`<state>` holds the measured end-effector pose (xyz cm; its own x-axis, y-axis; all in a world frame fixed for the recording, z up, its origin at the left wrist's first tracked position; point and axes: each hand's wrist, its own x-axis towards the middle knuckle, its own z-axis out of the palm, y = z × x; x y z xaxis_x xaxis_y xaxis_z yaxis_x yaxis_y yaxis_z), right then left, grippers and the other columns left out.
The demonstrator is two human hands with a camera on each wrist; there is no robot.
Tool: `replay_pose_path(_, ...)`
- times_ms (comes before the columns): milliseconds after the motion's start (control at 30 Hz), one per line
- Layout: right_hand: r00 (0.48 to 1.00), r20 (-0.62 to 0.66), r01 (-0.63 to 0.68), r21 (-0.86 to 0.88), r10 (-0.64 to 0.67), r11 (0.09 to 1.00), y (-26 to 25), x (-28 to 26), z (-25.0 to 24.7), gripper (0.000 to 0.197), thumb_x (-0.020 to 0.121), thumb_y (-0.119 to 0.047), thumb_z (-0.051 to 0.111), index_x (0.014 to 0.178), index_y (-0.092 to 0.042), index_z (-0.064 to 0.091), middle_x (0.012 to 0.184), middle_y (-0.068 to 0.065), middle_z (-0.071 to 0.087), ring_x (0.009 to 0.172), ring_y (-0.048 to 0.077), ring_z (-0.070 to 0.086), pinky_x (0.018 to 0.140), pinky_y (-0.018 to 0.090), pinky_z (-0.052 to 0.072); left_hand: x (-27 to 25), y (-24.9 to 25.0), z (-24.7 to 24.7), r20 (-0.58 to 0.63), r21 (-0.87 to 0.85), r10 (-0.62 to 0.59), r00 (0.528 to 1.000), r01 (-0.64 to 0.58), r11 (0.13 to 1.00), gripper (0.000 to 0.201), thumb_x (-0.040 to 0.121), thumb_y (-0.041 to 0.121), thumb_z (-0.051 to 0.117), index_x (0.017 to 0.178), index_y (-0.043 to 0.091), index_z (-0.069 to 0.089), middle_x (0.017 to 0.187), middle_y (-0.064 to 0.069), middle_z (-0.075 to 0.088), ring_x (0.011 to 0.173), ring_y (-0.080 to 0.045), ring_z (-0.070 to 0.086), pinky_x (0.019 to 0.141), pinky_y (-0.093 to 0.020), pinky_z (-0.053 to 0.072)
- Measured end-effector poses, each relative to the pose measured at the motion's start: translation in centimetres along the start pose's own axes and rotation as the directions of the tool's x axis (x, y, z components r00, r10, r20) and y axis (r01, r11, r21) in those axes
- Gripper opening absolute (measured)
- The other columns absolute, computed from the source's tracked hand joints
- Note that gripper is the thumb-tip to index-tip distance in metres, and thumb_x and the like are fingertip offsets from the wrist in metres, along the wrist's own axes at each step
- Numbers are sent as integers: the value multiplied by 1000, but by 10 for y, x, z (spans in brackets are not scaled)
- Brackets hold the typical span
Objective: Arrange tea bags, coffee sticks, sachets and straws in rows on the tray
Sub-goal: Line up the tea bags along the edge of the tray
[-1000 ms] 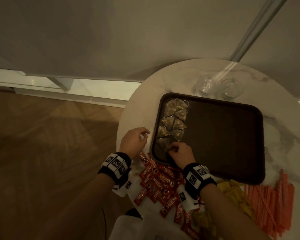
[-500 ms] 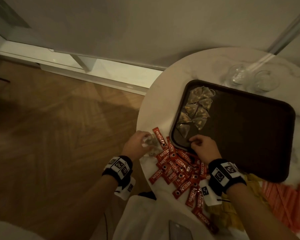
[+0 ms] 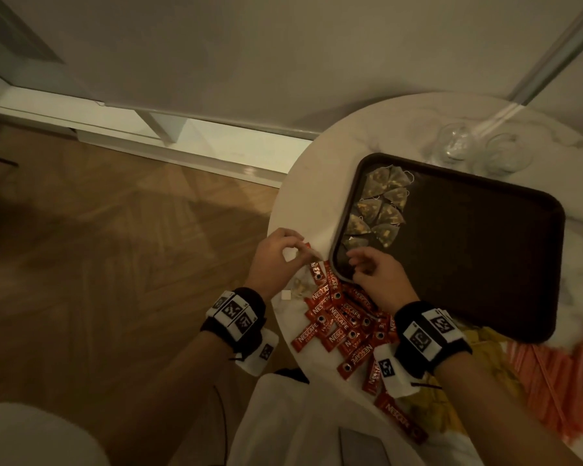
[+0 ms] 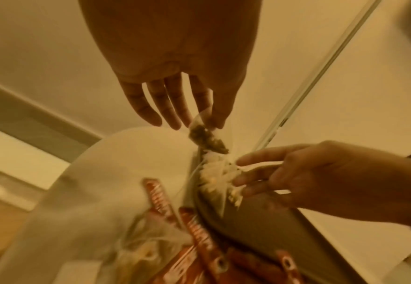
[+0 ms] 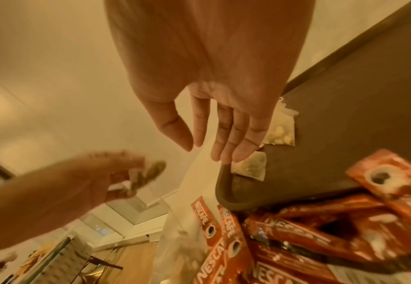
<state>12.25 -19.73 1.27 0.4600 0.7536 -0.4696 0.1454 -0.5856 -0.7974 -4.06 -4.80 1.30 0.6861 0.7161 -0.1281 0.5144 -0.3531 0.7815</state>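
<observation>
A dark brown tray (image 3: 478, 297) lies on the round white table (image 3: 313, 183). Several pyramid tea bags (image 3: 382, 210) lie in two columns at the tray's left end. My left hand (image 3: 297, 253) is just left of the tray and pinches a tea bag (image 4: 205, 139) between thumb and forefinger, above the table. My right hand (image 3: 357, 267) hovers over the tray's near left corner with straight fingers (image 5: 238, 148) at the nearest tea bag (image 5: 250, 168). Red coffee sticks (image 3: 344, 324) are heaped below both hands. Yellow sachets (image 3: 488, 348) and orange straws (image 3: 552, 381) lie to the right.
Two clear glasses (image 3: 458, 146) stand behind the tray's far edge. One more tea bag (image 3: 300, 287) with a white tag lies on the table under my left hand. The table's rim drops to a wooden floor (image 3: 115, 264) on the left. A wall runs close behind.
My left hand has dropped to the table left of the tray, taken up a tea bag and raised it. My right hand stays at the tray's near left corner, its fingers now straighter.
</observation>
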Motion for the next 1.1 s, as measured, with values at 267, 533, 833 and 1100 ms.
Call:
replay_pose_path(267,981,162,71,229,-110,971,-28,1,13,41,82,-8,73,120,-14,63,115,0,68,107,14,63,91,27,49,5,67,-8,15,-270,80,997,-73,960,10,85,23,72,79,16,67,100,7,70,94,-8,65,73,-29,53)
replay_pose_path(533,986,148,18,374,-79,927,-9,-24,2,12,89,-10,68,96,-5,75,88,10,76,83,23,71,83,32,57,15,84,7,95,-439,66,993,-18,898,15,89,13,67,75,20,68,91,-3,74,91,-20,69,83,-37,57)
replay_pose_path(833,981,41,-154,757,189,635,19,-37,-23,19,93,0,55,109,0,66,105,17,73,95,27,71,81,33,59,21,81,38,57,-344,-40,998,57,937,11,90,21,67,82,13,67,88,3,72,71,-6,67,60,-17,51)
replay_pose_path(1100,963,113,-184,938,243,292,12,-23,-32,28,100,-18,45,109,-4,67,105,13,73,95,23,70,96,40,50,23,83,84,168,-143,100,981,-76,987,15,85,35,71,84,21,68,83,8,67,78,-9,64,72,-35,56)
